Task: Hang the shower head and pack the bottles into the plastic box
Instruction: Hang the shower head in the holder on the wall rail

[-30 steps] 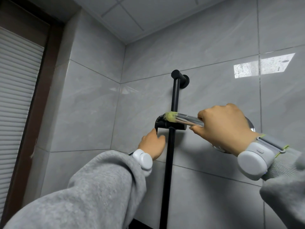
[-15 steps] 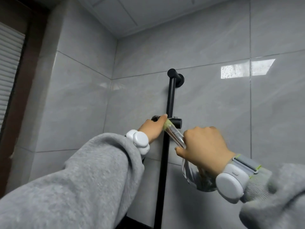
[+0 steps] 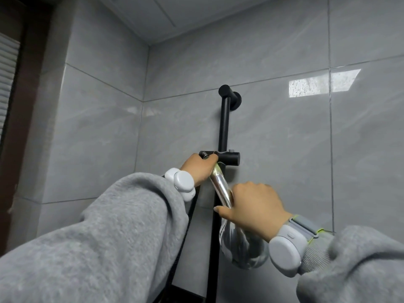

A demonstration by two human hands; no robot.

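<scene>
A chrome shower head (image 3: 222,189) slants down to the right from the black holder (image 3: 229,157) on the vertical black rail (image 3: 224,121). Its handle tip sits at the holder and its round face (image 3: 242,250) hangs below my right wrist. My right hand (image 3: 253,206) grips the handle's lower half. My left hand (image 3: 200,168) curls round the holder's left end and the handle tip. A black hose (image 3: 185,232) drops down behind my left sleeve. No bottles or plastic box are in view.
Grey tiled walls meet in a corner left of the rail. A dark door frame (image 3: 13,127) with a white slatted blind runs down the far left edge. The rail's top mount (image 3: 235,99) is fixed to the wall.
The shower head has swung from lying sideways to pointing steeply down from the holder. My right hand dropped with it. My left hand rose from below the holder to grip its left end.
</scene>
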